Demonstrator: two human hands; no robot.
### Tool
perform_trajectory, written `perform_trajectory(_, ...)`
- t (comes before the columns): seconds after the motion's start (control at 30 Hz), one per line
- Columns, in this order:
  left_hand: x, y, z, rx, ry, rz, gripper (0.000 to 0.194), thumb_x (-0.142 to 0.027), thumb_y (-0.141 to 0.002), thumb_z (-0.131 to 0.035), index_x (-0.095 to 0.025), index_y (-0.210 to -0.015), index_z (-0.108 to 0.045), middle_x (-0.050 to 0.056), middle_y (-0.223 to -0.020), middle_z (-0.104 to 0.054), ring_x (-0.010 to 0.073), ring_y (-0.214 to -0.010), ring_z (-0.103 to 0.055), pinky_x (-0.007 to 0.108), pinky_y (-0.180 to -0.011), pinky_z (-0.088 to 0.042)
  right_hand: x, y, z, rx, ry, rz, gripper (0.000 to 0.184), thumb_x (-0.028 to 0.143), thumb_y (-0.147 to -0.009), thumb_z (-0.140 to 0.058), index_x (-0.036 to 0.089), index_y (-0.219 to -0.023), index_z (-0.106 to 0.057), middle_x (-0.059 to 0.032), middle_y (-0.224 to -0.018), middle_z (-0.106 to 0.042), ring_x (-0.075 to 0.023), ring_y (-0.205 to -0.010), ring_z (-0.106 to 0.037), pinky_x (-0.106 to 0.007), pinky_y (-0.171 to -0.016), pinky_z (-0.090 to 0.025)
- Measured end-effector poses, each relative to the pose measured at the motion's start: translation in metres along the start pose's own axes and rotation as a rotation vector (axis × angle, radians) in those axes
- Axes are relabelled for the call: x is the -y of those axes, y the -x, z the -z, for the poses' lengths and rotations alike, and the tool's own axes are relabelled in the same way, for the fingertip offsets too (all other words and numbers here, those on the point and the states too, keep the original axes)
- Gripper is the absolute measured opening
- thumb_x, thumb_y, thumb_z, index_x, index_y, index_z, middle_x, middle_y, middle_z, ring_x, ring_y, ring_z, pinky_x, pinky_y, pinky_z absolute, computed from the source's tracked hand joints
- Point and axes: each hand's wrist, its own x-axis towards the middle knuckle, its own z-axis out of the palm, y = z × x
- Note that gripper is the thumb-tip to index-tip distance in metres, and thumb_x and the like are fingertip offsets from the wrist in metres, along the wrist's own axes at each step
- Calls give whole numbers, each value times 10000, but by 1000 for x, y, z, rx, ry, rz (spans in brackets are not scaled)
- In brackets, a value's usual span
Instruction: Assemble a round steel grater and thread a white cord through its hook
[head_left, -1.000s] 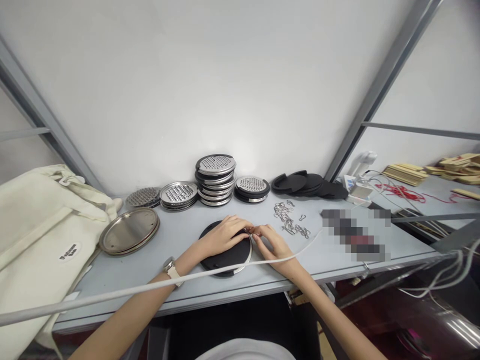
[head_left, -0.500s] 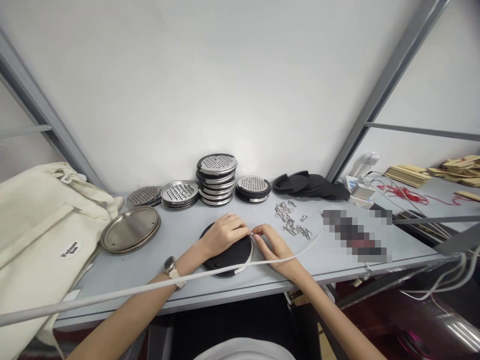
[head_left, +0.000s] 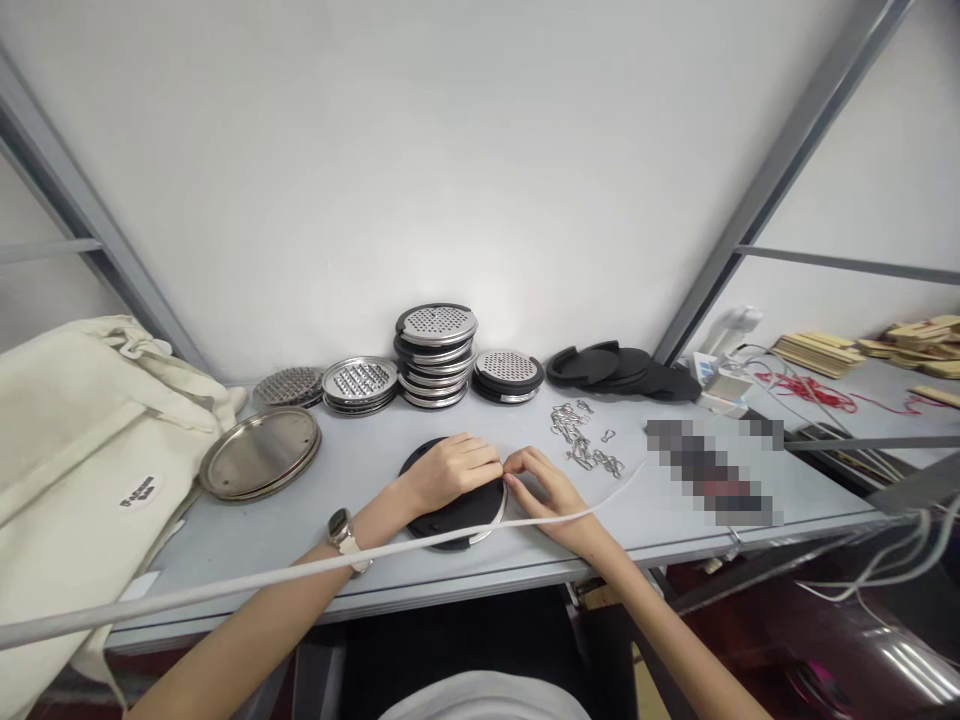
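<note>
A round grater with a black cover lies on the table in front of me, its silver rim showing at the right. My left hand is draped over it, fingers bent together and tips at the right edge. At that same edge my right hand pinches thumb against forefinger, the two hands' fingertips meeting. A small metal clip showed there a moment ago; now the fingers mostly hide it. Similar loose metal clips lie in a pile beyond my right hand.
Along the wall stand a tall stack of round graters, shorter grater stacks and black covers. Plain metal discs lie left, beside a cream cloth bag. A white cable crosses in front of my forearms.
Both hands stay at the grater's right edge with only slight finger shifts. The small metal clip between the fingertips has become harder to see.
</note>
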Motion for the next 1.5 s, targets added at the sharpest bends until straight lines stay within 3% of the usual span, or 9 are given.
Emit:
perform_trajectory(0.17, 1, 1, -3, -10, 1, -12, 190, -139, -928, -395, -139, -901, -583, 51, -859, -626, 142, -812, -545, 267, -720, -428, -3, 0, 1, 0, -30, 3, 96, 218, -904, -436, 195, -867, -521, -44, -855, -518, -170, -844, -518, -321, -801, -431)
perform_trajectory(0.37, 1, -2, -2, 98, 32, 33, 179, -141, -918, -385, -142, -947, -561, 58, -911, -597, 160, -828, -538, 288, -762, -446, -12, 0, -2, -54, -16, -73, 89, 225, -896, -430, 192, -869, -508, -24, -814, -531, -153, -789, -518, -296, -758, -428)
perform_trajectory(0.57, -6, -10, 8, 105, 136, 273, 216, -228, -869, -460, -153, -1066, -507, 89, -1022, -528, 190, -923, -527, 313, -819, -456, -18, 1, -4, -49, -3, -153, 118, 267, -890, -427, 191, -815, -477, 6, -729, -508, -125, -670, -480, -256, -648, -408)
perform_trajectory(0.7, -8, -11, 10, 162, 202, 334, 364, -296, -811, -531, -150, -1136, -456, 96, -1048, -512, 214, -917, -527, 342, -814, -458, -22, 1, -5, -48, 13, -172, 125, 274, -885, -423, 192, -802, -466, 18, -697, -485, -114, -621, -452, -242, -600, -386)
perform_trajectory(1.03, -6, -12, 9, 220, 310, 349, 297, -224, -818, -510, -172, -1105, -452, 88, -1043, -491, 201, -900, -523, 330, -804, -451, -23, -6, -14, -12, 90, -186, 89, 239, -864, -435, 198, -787, -452, 8, -688, -504, -129, -617, -474, -250, -583, -387)
perform_trajectory(1.3, -3, -12, 7, 249, 354, 284, 162, -178, -860, -444, -168, -1007, -511, 64, -933, -563, 196, -894, -510, 331, -825, -419, -19, -4, -9, 30, 88, -150, 105, 231, -874, -429, 199, -776, -448, 9, -678, -493, -135, -635, -469, -260, -610, -392)
perform_trajectory(1.5, -2, -12, 7, 251, 358, 301, 183, -190, -864, -445, -174, -1027, -527, 61, -922, -584, 195, -906, -511, 336, -836, -415, -15, -3, -7, 41, 71, -154, 117, 250, -893, -409, 195, -802, -455, 11, -673, -492, -132, -622, -460, -263, -615, -395)
